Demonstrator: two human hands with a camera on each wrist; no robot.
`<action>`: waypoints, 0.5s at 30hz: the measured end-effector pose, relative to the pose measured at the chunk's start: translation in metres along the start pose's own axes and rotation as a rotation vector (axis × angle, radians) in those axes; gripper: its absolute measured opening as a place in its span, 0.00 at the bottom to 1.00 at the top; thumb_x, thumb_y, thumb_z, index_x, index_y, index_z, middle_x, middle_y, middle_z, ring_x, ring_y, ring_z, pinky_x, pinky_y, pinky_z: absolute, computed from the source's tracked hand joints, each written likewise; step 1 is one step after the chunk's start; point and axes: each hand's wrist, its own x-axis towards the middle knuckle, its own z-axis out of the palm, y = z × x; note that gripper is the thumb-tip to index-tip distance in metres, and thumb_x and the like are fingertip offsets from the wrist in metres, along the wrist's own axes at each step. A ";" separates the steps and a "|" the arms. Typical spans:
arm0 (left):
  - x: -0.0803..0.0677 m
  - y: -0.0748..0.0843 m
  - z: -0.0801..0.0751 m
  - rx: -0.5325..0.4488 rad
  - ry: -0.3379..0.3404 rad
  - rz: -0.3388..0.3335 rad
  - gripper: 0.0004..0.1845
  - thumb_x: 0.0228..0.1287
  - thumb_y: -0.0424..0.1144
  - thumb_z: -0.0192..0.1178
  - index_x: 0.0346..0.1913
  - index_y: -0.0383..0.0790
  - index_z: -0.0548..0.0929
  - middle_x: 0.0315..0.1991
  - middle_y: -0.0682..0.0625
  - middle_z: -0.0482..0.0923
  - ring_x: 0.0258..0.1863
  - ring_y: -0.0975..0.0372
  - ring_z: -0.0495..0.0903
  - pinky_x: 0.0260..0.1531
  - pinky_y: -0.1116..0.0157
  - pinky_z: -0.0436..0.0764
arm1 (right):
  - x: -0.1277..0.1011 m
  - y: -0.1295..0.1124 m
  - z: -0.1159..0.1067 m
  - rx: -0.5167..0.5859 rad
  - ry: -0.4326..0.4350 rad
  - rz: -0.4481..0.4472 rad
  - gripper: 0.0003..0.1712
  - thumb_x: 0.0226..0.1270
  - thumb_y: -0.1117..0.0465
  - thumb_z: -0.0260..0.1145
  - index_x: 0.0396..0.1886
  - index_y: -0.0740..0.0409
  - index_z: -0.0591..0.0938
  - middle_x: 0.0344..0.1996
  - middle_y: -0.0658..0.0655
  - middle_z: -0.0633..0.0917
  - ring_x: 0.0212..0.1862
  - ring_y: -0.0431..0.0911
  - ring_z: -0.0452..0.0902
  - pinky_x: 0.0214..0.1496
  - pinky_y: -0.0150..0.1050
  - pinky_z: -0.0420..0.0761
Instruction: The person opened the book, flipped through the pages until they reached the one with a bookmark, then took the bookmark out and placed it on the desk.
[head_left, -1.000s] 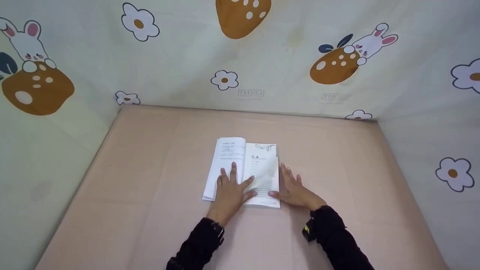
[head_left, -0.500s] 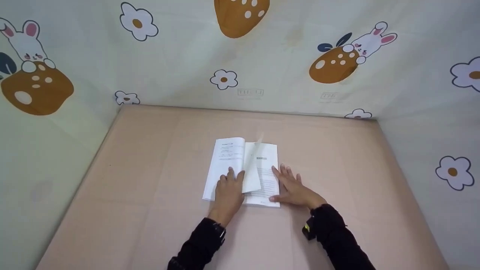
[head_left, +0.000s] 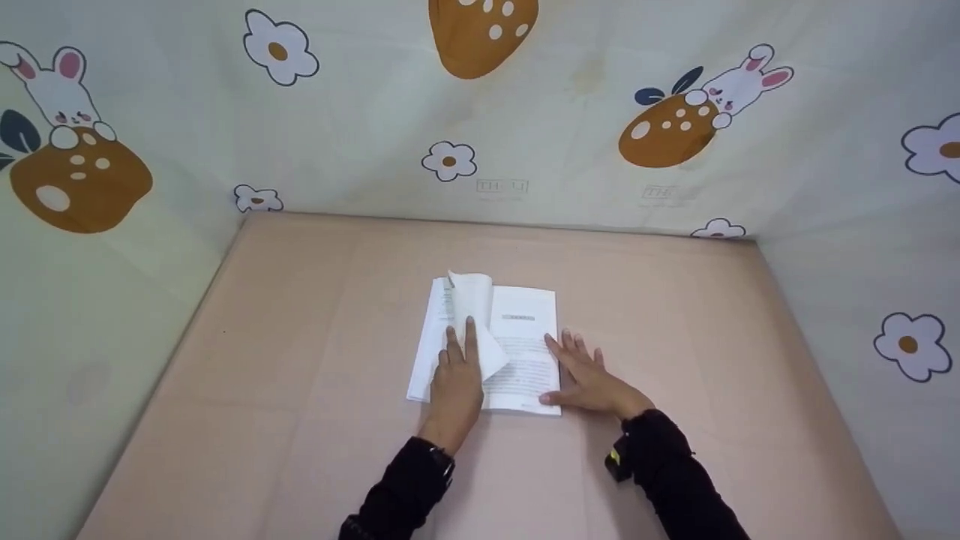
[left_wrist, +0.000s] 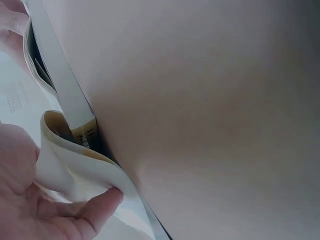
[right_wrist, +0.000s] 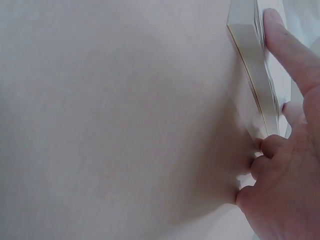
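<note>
White pages (head_left: 527,367) lie under the left hand (head_left: 456,386), two fingers straight; the right hand (head_left: 592,386), fingers spread, touches their edge

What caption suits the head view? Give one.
Open book: left hand on a curled page, right hand at the right edge.

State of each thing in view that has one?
Thick white-paged paper book, open, pages up.
Thin white paper leaf, curled up, not lying flat.
Bare left hand, two fingers extended against the leaf.
Bare right hand, fingers spread, thumb on the book.
Pinkish-beige tabletop, faintly creased.
</note>
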 end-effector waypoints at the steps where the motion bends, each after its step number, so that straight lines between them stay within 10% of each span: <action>1: 0.000 -0.001 0.000 -0.004 -0.023 -0.004 0.44 0.55 0.20 0.57 0.73 0.38 0.50 0.67 0.27 0.53 0.42 0.50 0.73 0.31 0.63 0.77 | 0.000 0.000 0.000 0.000 -0.002 0.000 0.58 0.53 0.39 0.67 0.75 0.49 0.44 0.73 0.65 0.33 0.73 0.60 0.23 0.68 0.61 0.24; 8: 0.000 -0.005 -0.003 0.026 -0.080 0.017 0.48 0.52 0.18 0.58 0.72 0.55 0.55 0.74 0.38 0.36 0.35 0.56 0.67 0.29 0.64 0.71 | 0.000 0.000 -0.001 0.010 -0.003 0.002 0.57 0.53 0.40 0.67 0.75 0.49 0.45 0.73 0.65 0.33 0.73 0.59 0.23 0.68 0.62 0.24; 15: -0.001 -0.004 -0.003 0.165 -0.106 0.035 0.40 0.54 0.22 0.57 0.69 0.55 0.63 0.69 0.42 0.59 0.38 0.52 0.69 0.32 0.61 0.73 | 0.002 0.001 -0.001 0.002 -0.006 0.004 0.58 0.53 0.39 0.67 0.75 0.49 0.44 0.73 0.65 0.33 0.73 0.60 0.23 0.68 0.62 0.24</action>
